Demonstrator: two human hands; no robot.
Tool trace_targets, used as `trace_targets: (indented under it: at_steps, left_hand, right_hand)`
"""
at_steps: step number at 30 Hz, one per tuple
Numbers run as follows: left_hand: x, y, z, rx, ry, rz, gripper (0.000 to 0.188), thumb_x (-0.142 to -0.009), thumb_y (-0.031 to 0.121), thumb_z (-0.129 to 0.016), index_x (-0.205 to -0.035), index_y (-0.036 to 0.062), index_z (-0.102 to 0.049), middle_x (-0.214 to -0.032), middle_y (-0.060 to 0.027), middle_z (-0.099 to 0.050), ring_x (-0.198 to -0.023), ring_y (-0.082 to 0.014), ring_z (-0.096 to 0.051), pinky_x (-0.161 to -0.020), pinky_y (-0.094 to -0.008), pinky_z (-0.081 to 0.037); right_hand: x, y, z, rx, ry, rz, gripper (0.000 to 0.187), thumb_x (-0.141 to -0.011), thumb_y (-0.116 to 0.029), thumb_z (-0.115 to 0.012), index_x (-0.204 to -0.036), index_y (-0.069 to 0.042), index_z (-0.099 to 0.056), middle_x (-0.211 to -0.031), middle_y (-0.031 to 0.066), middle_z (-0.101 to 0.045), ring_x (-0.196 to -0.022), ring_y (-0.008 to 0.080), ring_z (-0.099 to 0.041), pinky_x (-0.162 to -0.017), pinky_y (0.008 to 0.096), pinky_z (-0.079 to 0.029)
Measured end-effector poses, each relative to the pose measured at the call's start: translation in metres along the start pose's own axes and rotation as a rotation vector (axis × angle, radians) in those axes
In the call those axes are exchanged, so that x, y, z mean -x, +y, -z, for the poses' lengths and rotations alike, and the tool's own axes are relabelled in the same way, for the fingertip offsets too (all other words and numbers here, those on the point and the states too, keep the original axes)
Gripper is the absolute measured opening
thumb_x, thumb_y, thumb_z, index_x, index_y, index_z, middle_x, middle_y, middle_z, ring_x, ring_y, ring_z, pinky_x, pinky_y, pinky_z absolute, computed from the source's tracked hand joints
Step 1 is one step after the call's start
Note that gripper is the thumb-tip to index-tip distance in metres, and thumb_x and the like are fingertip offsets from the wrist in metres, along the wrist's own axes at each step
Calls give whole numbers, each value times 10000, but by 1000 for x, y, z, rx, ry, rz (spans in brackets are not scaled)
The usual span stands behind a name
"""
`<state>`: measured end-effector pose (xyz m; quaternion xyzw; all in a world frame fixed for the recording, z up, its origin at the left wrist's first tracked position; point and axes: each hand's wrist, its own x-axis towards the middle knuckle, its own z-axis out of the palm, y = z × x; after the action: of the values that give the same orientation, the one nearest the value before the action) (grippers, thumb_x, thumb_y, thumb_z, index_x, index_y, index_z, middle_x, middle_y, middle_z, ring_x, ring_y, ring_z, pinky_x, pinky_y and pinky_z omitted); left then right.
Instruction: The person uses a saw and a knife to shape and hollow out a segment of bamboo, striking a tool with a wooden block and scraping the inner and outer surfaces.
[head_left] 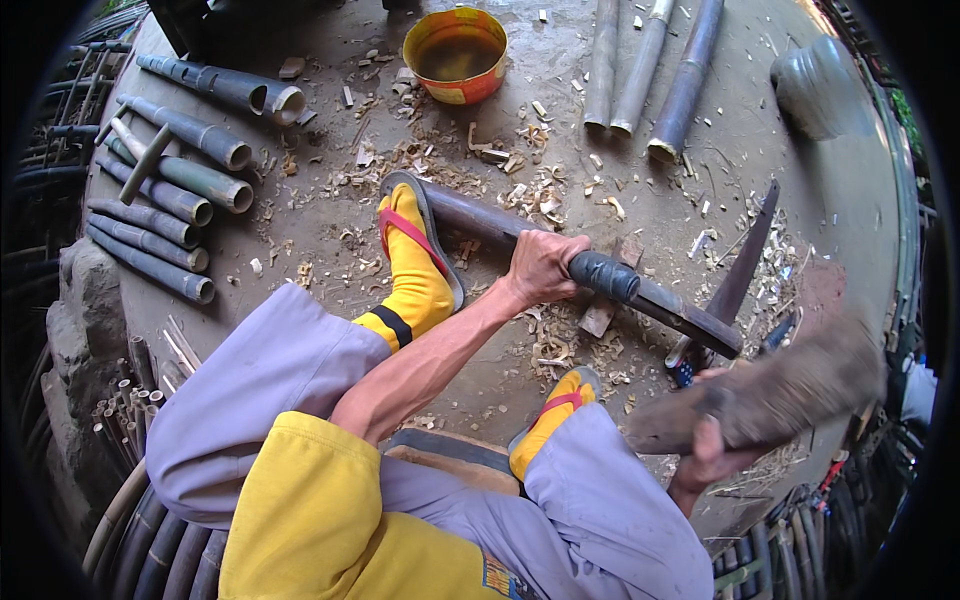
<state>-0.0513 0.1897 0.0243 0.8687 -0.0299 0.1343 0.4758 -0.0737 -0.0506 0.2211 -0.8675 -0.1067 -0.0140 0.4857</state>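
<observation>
My left hand [543, 266] is closed around a dark bamboo tube [470, 213] that slants across the ground in front of me. Just past my fingers is a black, wrapped-looking band [604, 277]. Beyond it a dark, straight bar [690, 318] continues the same line; how it joins the tube cannot be made out. The tube's far left end lies by my left foot [412, 262], in a yellow sock and sandal. To the right, my right hand [708, 450] wraps around a thick wooden club [780, 395], smeared by motion. The club is beside the bar's right end, seemingly apart from it.
A broad, dark blade [748, 250] stands up at the right. Cut bamboo tubes [170, 205] lie at the left, more poles [685, 80] at the top. A red-and-yellow bucket [455, 85] holds liquid. A small wood block [606, 300] lies under the bar among shavings [545, 190].
</observation>
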Motion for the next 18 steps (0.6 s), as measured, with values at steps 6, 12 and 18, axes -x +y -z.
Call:
trace_targets:
  at_steps: [6, 12, 18]
  left_hand:
    - [0, -3, 2, -69, -7, -4, 296, -594, 257, -721, -712, 98, -502, -583, -87, -556, -550, -289, -591, -503, -385, -447]
    - [2, -6, -1, -87, -54, -23, 246, -603, 214, -694, -706, 103, -501, -591, -89, -566, -563, -298, -593, -509, -383, -454]
    - [1, -13, 7, 185, 127, -53, 186, -622, 183, -677, -693, 101, -526, -542, -73, -521, -486, -227, -561, -489, -353, -441]
  right_hand:
    - [33, 60, -66, -30, 1, 43, 923, -659, -314, -674, -1399, 8, -227, -1263, 196, -430, -1169, 304, -432, -1013, 386, -316]
    - [40, 53, -62, -168, 68, -94, 1099, -614, -266, -724, -1459, -11, -70, -1446, 171, -209, -1321, 284, -265, -1086, 401, -202]
    - [30, 70, -26, 30, 205, -68, 1089, -613, -264, -715, -1446, 25, -77, -1448, 200, -196, -1338, 304, -235, -1096, 414, -184]
